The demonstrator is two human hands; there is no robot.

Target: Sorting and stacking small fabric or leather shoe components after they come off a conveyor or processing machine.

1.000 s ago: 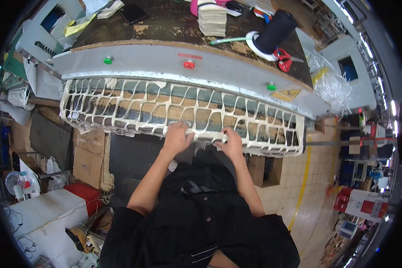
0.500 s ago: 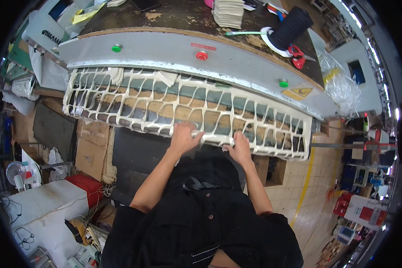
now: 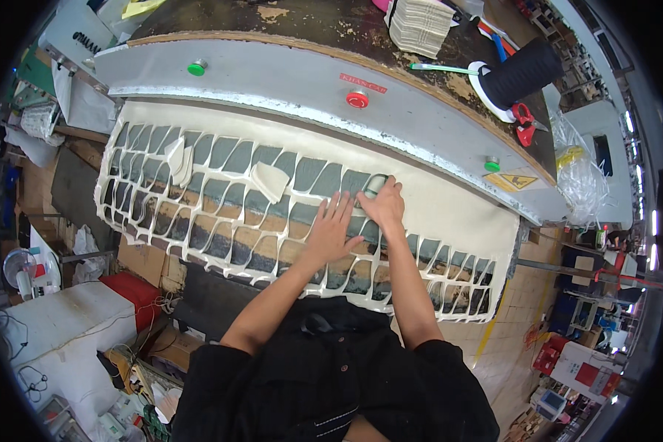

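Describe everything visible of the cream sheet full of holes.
The cream sheet is long, thin and flexible-looking; its exact material is unclear. Rows of openings leave a thin-stranded lattice, with an uncut band along the far side. It lies spread over a worn green-and-tan surface, beside the grey beam. Small cream pieces lie on it, and the left hand and right hand appear to touch it.

To the right of your right hand (image 3: pixel 383 202), you have open room over the plain cream band (image 3: pixel 457 205), but the grey beam (image 3: pixel 272 82) bounds its far side. Your right forearm (image 3: pixel 416 283) blocks your left hand's (image 3: pixel 333 234) way rightward; leftward, two small stacks of cream pieces (image 3: pixel 271 182) interrupt the path.
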